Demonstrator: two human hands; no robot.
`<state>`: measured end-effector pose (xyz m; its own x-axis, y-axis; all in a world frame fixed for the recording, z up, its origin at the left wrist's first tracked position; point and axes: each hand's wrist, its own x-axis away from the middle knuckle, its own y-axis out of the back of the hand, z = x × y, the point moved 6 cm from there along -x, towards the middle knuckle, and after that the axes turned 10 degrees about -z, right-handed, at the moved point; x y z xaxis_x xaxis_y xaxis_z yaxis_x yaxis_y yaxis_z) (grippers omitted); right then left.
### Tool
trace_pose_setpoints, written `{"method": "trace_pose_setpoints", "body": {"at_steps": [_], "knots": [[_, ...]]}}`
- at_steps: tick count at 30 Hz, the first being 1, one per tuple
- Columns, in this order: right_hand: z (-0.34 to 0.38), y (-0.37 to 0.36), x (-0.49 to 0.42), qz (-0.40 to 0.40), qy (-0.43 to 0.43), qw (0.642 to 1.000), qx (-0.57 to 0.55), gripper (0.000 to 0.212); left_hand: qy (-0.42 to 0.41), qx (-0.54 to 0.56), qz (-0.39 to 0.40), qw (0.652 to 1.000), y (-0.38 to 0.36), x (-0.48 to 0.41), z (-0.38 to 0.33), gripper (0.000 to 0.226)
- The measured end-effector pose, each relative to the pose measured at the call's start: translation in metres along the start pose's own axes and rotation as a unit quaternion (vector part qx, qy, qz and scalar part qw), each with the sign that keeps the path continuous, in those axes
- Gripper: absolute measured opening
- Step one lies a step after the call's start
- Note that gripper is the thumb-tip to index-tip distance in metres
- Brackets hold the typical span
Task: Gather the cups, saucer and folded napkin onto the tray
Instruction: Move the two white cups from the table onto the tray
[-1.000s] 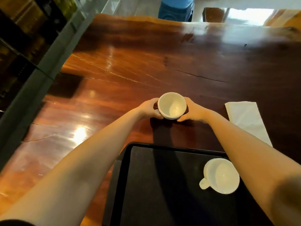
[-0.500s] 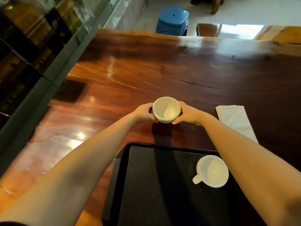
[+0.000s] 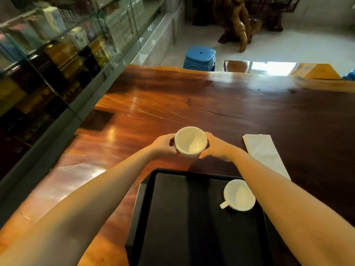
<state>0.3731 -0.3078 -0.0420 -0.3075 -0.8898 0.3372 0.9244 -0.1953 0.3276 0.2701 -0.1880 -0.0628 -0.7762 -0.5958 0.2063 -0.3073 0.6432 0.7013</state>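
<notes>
An empty white cup [image 3: 190, 142] is held between my left hand [image 3: 164, 143] and my right hand [image 3: 215, 147], just beyond the far edge of the black tray [image 3: 178, 217]. I cannot tell whether the cup touches the table or whether a saucer lies under it. A second white cup [image 3: 239, 195] with its handle pointing left stands in the tray's far right corner. The folded white napkin [image 3: 264, 152] lies on the wooden table [image 3: 192, 104] to the right of my right forearm.
A glass display cabinet [image 3: 57, 60] with boxes and bottles runs along the table's left side. A blue plastic stool [image 3: 199, 57] and a carved wooden piece [image 3: 238, 22] stand on the floor beyond the far edge.
Both hands stay around the white cup. The camera has tilted up, so more of the floor, stool and cabinet shows. The tray, second cup and napkin have not moved on the table.
</notes>
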Motion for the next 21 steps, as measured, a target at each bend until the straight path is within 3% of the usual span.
{"method": "trace_pose_setpoints", "body": {"at_steps": [21], "knots": [[-0.084, -0.087, 0.054, 0.029, -0.068, 0.997, -0.001, 0.080, 0.095, 0.047, 0.032, 0.994, -0.075, 0.107, 0.067, 0.064]]}}
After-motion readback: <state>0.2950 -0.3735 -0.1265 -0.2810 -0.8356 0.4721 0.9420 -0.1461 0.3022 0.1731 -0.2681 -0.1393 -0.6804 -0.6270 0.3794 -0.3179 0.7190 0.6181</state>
